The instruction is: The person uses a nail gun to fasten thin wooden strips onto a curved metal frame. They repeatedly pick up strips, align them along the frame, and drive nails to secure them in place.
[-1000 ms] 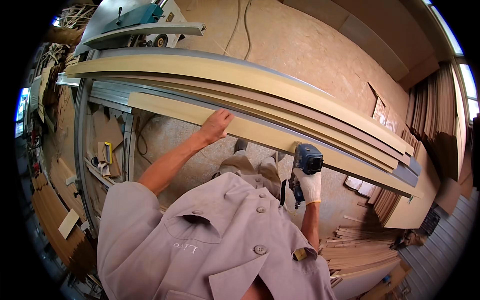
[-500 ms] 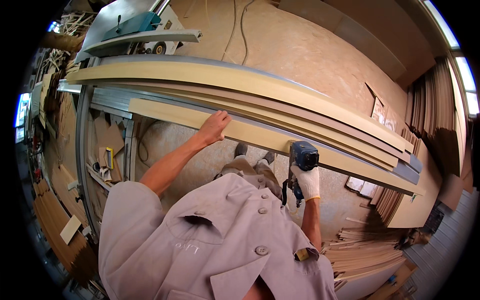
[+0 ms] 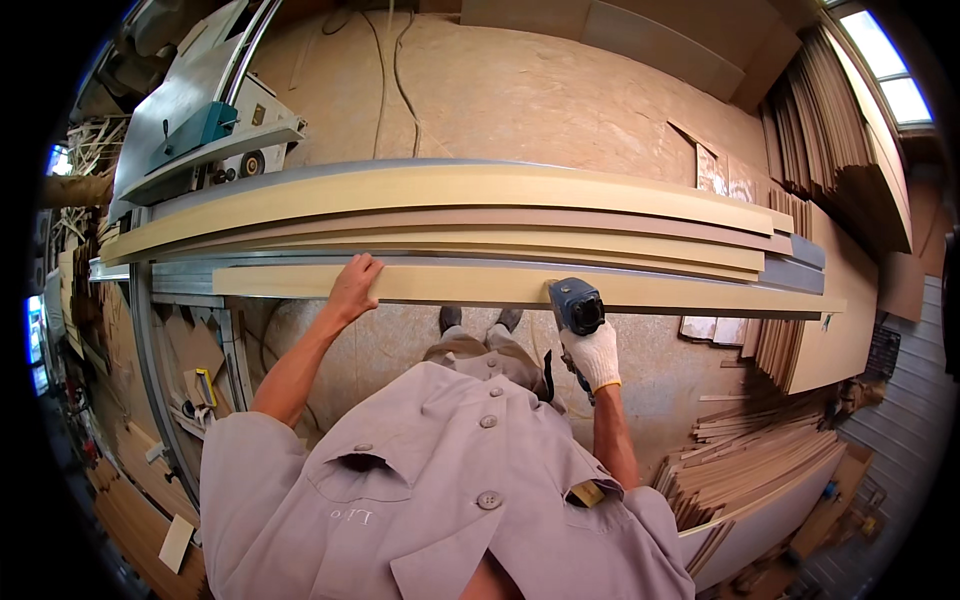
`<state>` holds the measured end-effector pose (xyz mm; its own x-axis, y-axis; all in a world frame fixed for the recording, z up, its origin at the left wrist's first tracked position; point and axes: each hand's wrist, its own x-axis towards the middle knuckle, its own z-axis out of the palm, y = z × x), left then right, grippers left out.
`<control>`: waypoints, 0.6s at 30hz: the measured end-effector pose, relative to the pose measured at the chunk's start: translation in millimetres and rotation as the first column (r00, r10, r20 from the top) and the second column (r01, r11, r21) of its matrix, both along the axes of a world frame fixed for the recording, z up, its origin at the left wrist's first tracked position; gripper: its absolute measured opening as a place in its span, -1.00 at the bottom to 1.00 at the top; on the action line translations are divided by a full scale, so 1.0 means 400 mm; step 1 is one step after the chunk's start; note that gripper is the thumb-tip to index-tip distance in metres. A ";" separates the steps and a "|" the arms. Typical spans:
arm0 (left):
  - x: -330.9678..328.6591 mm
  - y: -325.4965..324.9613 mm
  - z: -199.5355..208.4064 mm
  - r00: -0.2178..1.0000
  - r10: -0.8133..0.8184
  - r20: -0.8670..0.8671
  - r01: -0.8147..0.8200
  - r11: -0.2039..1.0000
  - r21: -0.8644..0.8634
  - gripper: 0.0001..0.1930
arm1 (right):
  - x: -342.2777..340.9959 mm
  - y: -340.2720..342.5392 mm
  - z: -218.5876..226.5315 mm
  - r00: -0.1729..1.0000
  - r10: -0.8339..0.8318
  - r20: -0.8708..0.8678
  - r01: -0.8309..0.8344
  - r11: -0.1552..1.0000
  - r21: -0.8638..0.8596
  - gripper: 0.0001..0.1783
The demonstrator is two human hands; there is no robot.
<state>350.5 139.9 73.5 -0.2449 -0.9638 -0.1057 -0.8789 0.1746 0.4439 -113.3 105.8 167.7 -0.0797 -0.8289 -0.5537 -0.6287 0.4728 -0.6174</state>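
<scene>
At far left, loose wooden slats [image 3: 97, 145] are heaped near a teal-and-grey machine [image 3: 195, 140]. Below, one small pale panel [image 3: 176, 543] is laid on brown boards [image 3: 130, 510]. Next, one metal desk [image 3: 190, 278], by which several long boards [image 3: 450, 218], yellowish and brown, are carried, stacked lengthwise across the middle. Along the near side of the stack, one near board [image 3: 460, 284], yellowish, is placed roughly parallel. Left of its middle, it is gripped by the bare left hand [image 3: 352, 288]: fingers closed over the face, thumb set at the near edge. Right of centre, one blue power tool [image 3: 576, 302] is held by the right hand [image 3: 595, 352], white-gloved, its fingers wrapped around the body. The tool's head is positioned over the near board; whether contact is made cannot be told. At lower right, thin wooden strips [image 3: 750, 465] are piled. At upper right, brown sheets [image 3: 835, 150] are stacked on edge.
</scene>
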 end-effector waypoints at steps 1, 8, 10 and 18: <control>0.004 0.004 -0.004 1.000 -0.001 0.009 0.001 1.000 -0.006 -0.30 | -0.013 0.001 -0.005 1.000 -0.022 0.006 0.022 1.000 -0.007 -0.76; -0.002 0.005 0.004 1.000 0.000 0.020 0.000 1.000 0.005 -0.29 | -0.110 -0.019 0.005 0.995 -0.088 0.049 0.087 0.996 0.028 -0.79; -0.007 0.004 0.012 1.000 0.008 0.016 -0.008 1.000 0.013 -0.29 | -0.136 -0.029 0.006 0.998 -0.059 -0.001 0.059 0.998 0.034 -0.77; -0.007 0.007 0.021 0.999 0.031 0.027 -0.033 0.997 0.063 -0.28 | -0.248 -0.046 0.003 0.973 -0.218 0.079 0.214 0.975 0.063 -0.87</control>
<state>347.9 142.6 82.0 -0.2103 -0.9623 -0.1727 -0.8952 0.1185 0.4297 -212.5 87.5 168.7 -0.2044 -0.7664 -0.6090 -0.4542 0.6254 -0.6345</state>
